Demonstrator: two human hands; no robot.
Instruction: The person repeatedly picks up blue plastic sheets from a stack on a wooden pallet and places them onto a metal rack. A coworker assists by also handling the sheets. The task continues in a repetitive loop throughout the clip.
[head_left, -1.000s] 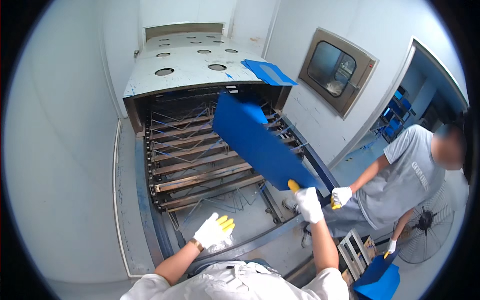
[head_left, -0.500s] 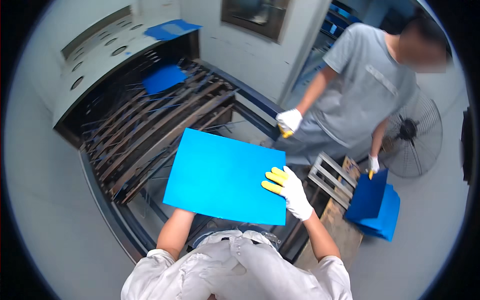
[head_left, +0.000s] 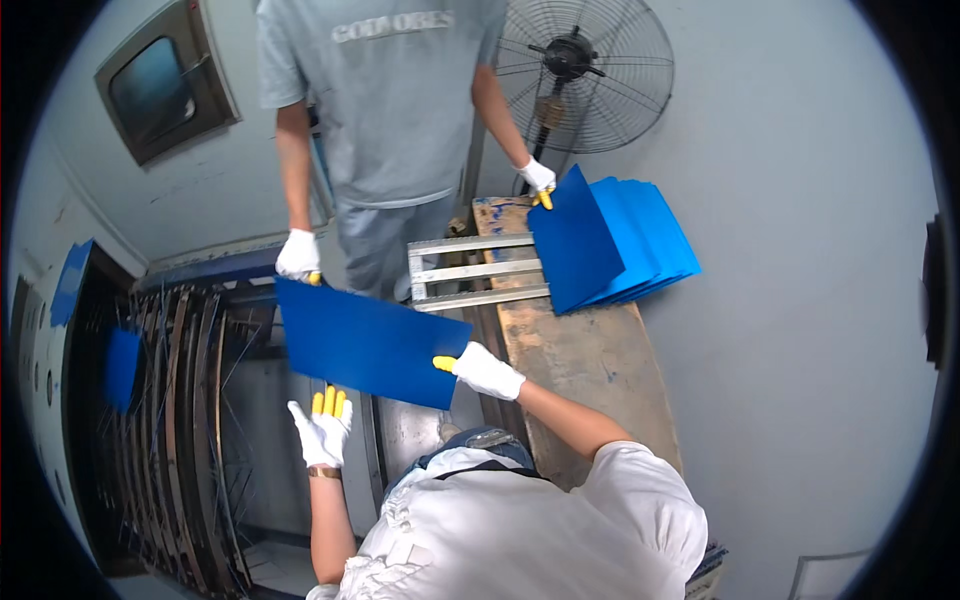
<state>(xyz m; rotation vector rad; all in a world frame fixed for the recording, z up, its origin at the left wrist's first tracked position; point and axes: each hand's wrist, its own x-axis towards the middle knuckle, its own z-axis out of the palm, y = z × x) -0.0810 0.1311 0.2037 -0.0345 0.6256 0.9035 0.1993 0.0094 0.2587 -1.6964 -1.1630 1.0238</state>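
Observation:
My right hand (head_left: 482, 369), in a white glove with yellow fingertips, grips the near right corner of a flat blue sheet (head_left: 365, 338). A co-worker in a grey shirt stands opposite, and one gloved hand (head_left: 298, 254) of theirs holds the sheet's far left corner. My left hand (head_left: 322, 430) hangs just below the sheet with fingers spread, holding nothing. The co-worker's other hand (head_left: 539, 181) touches the top of a stack of blue sheets (head_left: 608, 241) leaning on a worn wooden bench (head_left: 590, 360).
A metal frame (head_left: 475, 271) lies on the bench beside the stack. A dark rack of metal rails (head_left: 185, 420) fills the left, with a blue sheet (head_left: 122, 368) lying in it. A standing fan (head_left: 585, 70) and a wall window (head_left: 165, 80) are behind the co-worker.
My view has swung right, from the rack to the co-worker and bench. The blue sheet has travelled toward the co-worker, whose hand now holds its far corner. My left hand has come off it.

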